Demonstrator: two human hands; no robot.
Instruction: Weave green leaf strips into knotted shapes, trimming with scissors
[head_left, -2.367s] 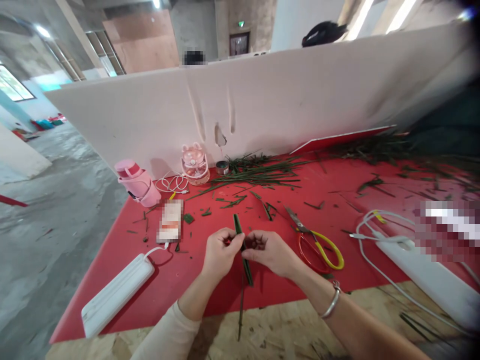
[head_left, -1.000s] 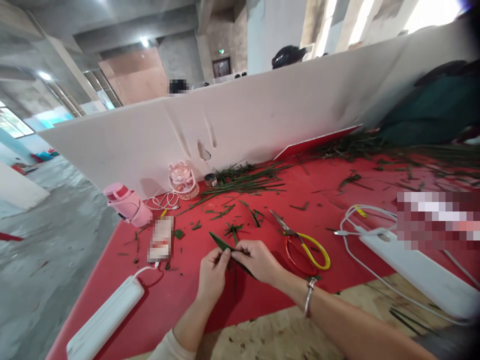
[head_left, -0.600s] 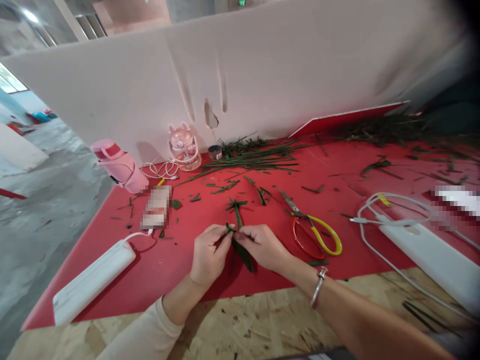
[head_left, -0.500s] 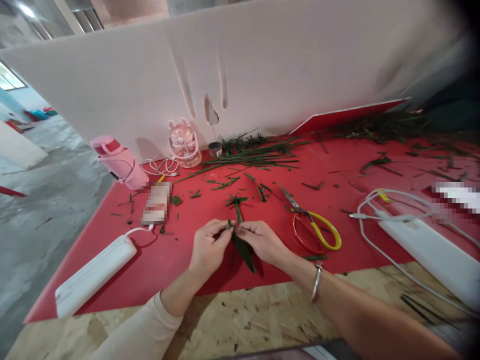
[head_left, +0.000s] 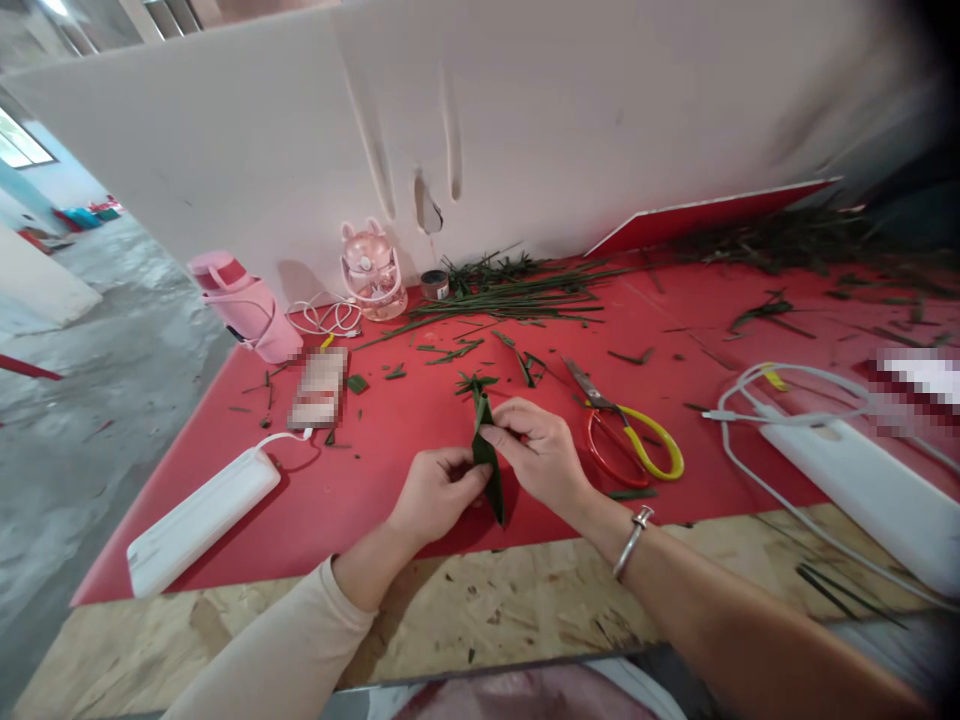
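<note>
**Two hands, one leaf strip: strip now standing near upright**

Both hands are pinching the same dark green leaf strip (head_left: 486, 452) above the red mat (head_left: 375, 480), near its front edge. Compared with half a second ago, the right hand (head_left: 541, 455) is sitting higher and further from the body, while the left hand (head_left: 436, 492) is sitting lower and closer in; earlier the two were meeting level at one point on the strip. The strip, earlier slanting down to the right below the fingers, is now being held between staggered grips, which reads as a fold or turn in the working of the leaf getting under way.

Right-hand fingers are pressing together on the strip's upper half, thumb side hidden. Left thumb and forefinger are nipping its lower middle, other fingers curled.

Long axis is running nearly away from the person, tilted slightly: pointed upper tip aiming toward the white partition (head_left: 525, 130), lower tip aiming back and a little right toward the chipboard edge (head_left: 480, 620).

Scissors (head_left: 626, 440) are lying just right of the right hand, not touching. Loose leaf stems (head_left: 517, 295) are lying well beyond.
</note>
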